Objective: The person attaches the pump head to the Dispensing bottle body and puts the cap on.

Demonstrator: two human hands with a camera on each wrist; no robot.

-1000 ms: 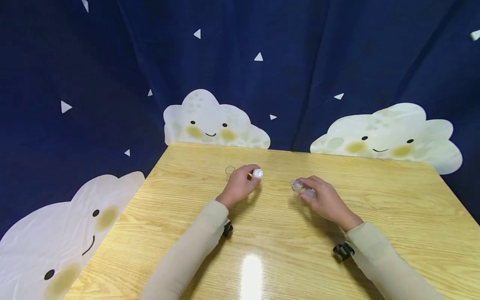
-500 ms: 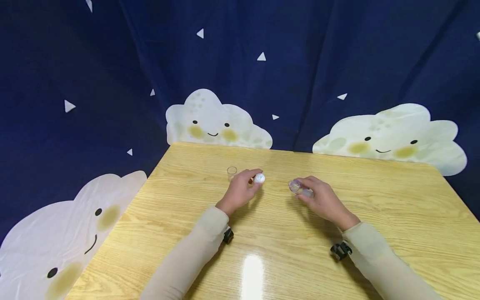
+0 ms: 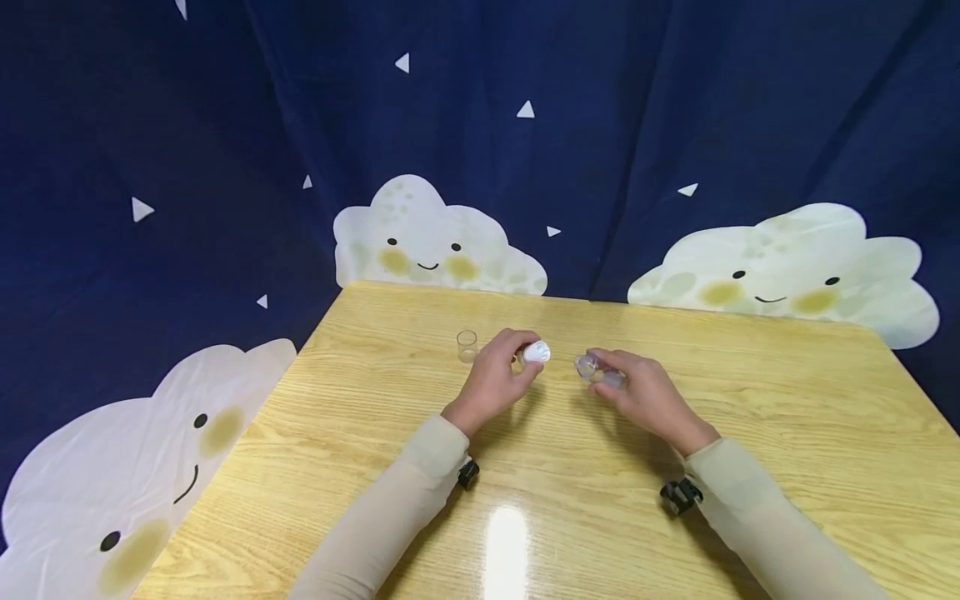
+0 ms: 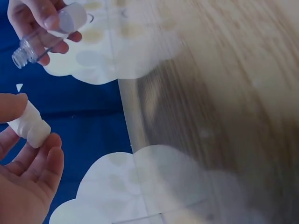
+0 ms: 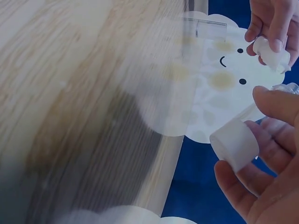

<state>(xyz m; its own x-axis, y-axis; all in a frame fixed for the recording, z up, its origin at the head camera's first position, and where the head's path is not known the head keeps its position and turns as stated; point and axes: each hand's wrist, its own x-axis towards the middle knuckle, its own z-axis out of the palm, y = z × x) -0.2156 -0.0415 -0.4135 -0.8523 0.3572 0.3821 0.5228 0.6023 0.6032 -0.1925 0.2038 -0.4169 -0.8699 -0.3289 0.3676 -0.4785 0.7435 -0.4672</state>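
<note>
My left hand (image 3: 495, 375) pinches a small white pump head (image 3: 536, 352) between thumb and fingers, above the table. In the left wrist view this white pump head (image 4: 32, 125) looks stepped, with a narrower end. Across a short gap, my right hand (image 3: 648, 396) grips a clear bottle (image 3: 592, 368) with a bare threaded neck tilted toward the left hand. The bottle's neck (image 4: 23, 57) shows in the left wrist view, and its white base (image 5: 235, 143) in the right wrist view. Part of the bottle is hidden behind the right fingers.
A clear open-topped cylinder (image 3: 467, 346), like a transparent cap, stands on the wooden table (image 3: 750, 400) just left of my left hand. A dark blue curtain (image 3: 465, 125) with cloud pictures hangs behind the table's far edge.
My left hand has moved right with the white pump head, which has turned to point more toward the bottle. The right hand has shifted only slightly. More of the clear cylinder shows now.
</note>
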